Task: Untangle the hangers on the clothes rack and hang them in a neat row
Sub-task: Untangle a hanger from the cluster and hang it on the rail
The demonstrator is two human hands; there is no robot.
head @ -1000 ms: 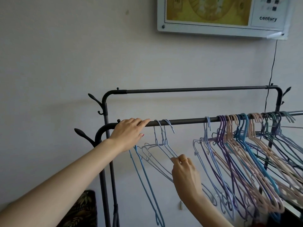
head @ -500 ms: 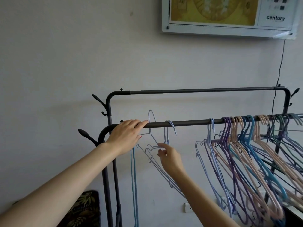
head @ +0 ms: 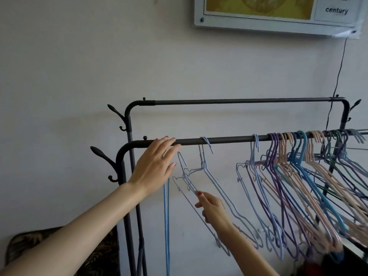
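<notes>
Right hand point(head: 214, 209) pinches a pale hanger point(head: 186, 182) unhooked just below the rack's front rail point(head: 229, 140) — left hand point(head: 157, 162) rests spread on that rail — so the step looks like re-hooking, which calls for lifting its hook over the rail.

Much here runs out of view or blurs away.

The wall panel point(head: 276, 14) is cut by the top edge, its yellow picture only partly seen, and the small print under "century" is too fine to read. The lower rail point(head: 229, 140) and the crowded hangers point(head: 310, 176) run off the right edge; their bottom ends smear into blur, so which is hooked through which cannot be told. The left hand point(head: 154, 166) hides the hook of the blue hanger point(head: 166, 216). The patterned cushion point(head: 29, 246) sits half behind the forearm.
</notes>
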